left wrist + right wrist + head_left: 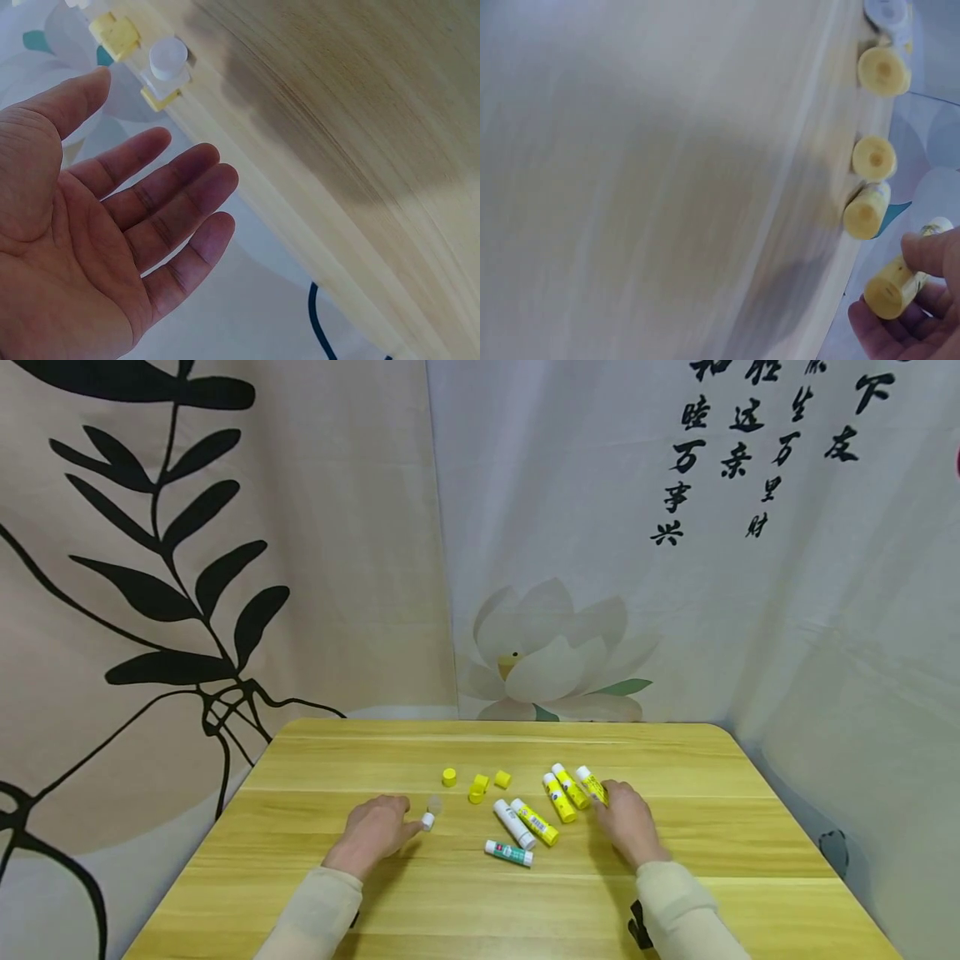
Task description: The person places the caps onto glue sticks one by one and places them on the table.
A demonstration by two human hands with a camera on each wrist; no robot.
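The person's right hand [628, 821] pinches a yellow stick [592, 783] between thumb and fingers at the right end of the group; its long axis runs slantwise, white end aimed away and to the left, yellow base back toward the person. Whether it touches the table, I can't tell. The left hand [378, 833] holds nothing, its fingers loosely extended and the thumb spread well apart, beside a small white cap [428, 821] with a clear cap [435, 805] just beyond. Two more yellow sticks [559, 798] lie next to the held one, nearly parallel to it, white ends likewise away and left. Nearer the middle, another yellow one [535, 822] and a white stick [514, 824] slant the same way side by side, while a teal stick [508, 853] lies more crosswise in front, white end to the left. Four yellow caps [449, 777] are scattered farther back, two of them close together. Everything sits on a pale wood-grain table [420, 910]. Behind hang cloths printed with black leaves [146, 589], a pale lotus [558, 664] and columns of black characters [735, 462].
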